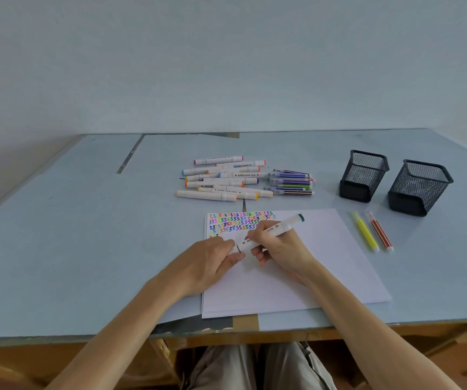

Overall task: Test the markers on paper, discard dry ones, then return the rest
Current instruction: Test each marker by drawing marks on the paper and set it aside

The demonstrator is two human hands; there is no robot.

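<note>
**A:** which way's the marker (269, 234) pointing?

**B:** diagonal over the paper (297, 277), teal end up-right. Right hand (278, 246) grips the smooth white barrel, left hand (207, 263) pinches its near end.

**A:** the cups?

**B:** two square black mesh pen holders (363, 175), far right.

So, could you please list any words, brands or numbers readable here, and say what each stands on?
"APM Marker": blue-capped marker in the marker pile; the digits after it are blurred.
Held marker: print mostly hidden by both hands, unreadable.
Other barrels: too small.
Paper: coloured squiggles only.
</note>
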